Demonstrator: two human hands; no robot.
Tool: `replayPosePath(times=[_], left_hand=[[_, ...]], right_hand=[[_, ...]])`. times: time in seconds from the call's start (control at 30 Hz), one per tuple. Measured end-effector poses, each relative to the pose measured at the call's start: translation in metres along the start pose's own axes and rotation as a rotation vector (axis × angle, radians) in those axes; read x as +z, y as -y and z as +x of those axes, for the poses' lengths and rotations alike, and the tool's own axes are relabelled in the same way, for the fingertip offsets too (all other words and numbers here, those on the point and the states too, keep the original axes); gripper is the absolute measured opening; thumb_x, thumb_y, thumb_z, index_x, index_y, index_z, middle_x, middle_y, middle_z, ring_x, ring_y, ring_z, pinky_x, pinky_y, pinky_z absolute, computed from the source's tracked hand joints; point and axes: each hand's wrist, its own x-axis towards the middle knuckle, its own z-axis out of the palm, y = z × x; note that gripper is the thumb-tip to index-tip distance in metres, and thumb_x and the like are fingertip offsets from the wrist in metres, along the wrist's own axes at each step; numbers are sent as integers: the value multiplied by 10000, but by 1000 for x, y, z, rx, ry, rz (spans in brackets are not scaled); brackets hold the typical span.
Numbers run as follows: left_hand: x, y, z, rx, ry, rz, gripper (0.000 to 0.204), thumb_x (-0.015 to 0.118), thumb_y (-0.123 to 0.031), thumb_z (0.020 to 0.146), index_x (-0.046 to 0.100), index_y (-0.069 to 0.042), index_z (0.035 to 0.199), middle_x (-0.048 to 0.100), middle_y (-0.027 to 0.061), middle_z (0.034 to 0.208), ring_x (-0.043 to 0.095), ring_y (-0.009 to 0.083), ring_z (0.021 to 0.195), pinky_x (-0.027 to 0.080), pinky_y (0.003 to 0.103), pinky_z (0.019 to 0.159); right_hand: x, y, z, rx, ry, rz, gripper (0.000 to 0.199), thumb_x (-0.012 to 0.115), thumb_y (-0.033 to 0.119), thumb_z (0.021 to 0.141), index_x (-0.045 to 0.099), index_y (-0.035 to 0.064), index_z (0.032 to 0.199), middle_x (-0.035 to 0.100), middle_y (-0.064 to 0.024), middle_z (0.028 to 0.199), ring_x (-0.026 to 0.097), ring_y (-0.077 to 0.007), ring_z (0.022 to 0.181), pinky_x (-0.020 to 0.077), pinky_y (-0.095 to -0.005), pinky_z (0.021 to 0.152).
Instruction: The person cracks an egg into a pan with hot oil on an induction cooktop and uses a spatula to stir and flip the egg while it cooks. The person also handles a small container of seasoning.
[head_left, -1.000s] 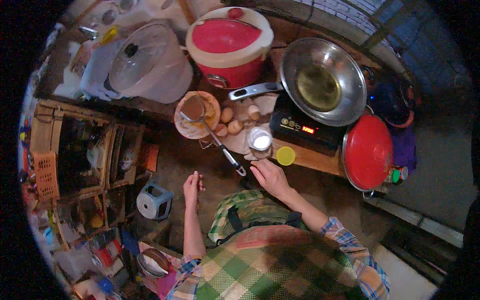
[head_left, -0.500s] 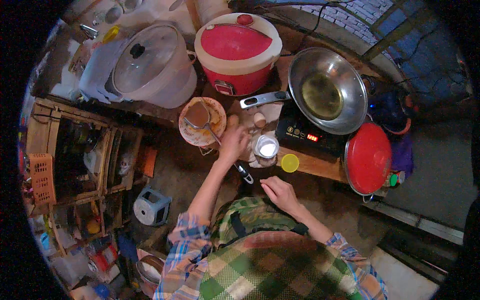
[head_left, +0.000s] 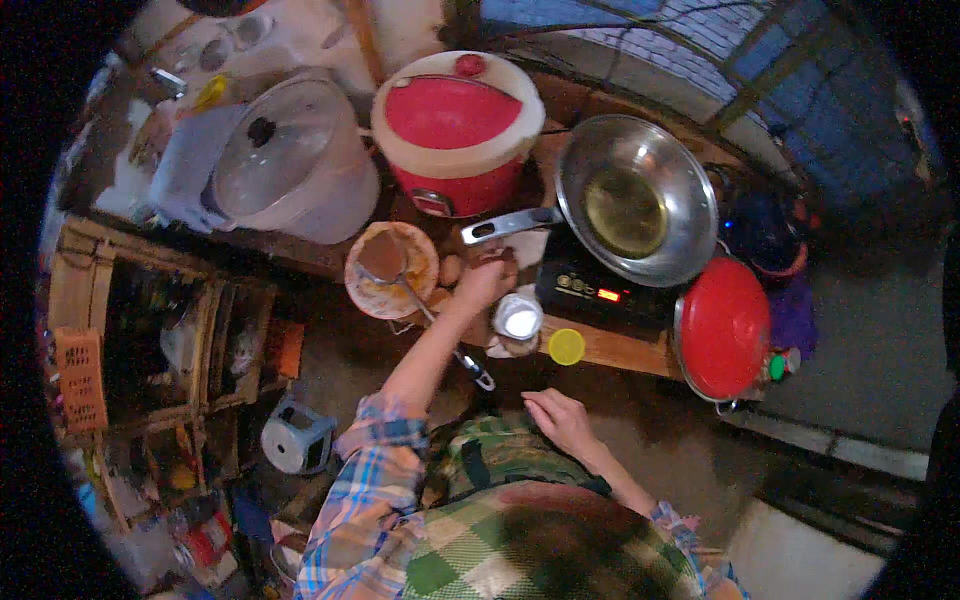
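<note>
Left hand covers the eggs, so whether it grips one can't be told. The ladle shaft vanishes under that forearm. Shelf clutter at left blurs into shadow.

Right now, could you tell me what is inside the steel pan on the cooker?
The steel pan holds a shallow pool of yellowish liquid, probably oil. Nothing else shows inside; its base hides the cooker top underneath.
</note>
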Motion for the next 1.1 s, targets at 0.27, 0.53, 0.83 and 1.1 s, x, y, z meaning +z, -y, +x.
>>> replayPosePath(times=[0.27,0.53,0.83,1.1], left_hand=[[-82,4,-157,-304,-444,-806,481,630,-95,763,486,-34,1218,563,62,1044,576,123,845,485,242,684],[-90,17,-274,-490,-868,-1483,481,497,-68,771,440,-7,1245,554,147,1087,612,208,812,531,274,705],[-85,24,-299,-425,-1010,-1662,469,504,-93,818,423,-23,1275,530,149,1113,573,227,910,488,314,806],[-93,30,-282,-400,-969,-1645,495,575,-138,858,397,-27,1306,513,127,1194,555,239,1021,453,341,922]], right_hand=[[29,24,52,-219,-17,-63,243,589,129,823,564,1,1028,569,-138,945,573,-302,846,493,-362,677],[106,39,119,-104,195,-297,567,615,121,780,348,-16,1261,517,-231,1020,524,-405,893,448,-445,759],[79,22,132,224,387,308,360,596,236,849,520,38,1139,531,-53,627,523,-172,540,410,-306,469],[41,41,131,483,552,759,302,507,234,922,499,36,1150,516,-22,707,515,-99,587,417,-236,504]])
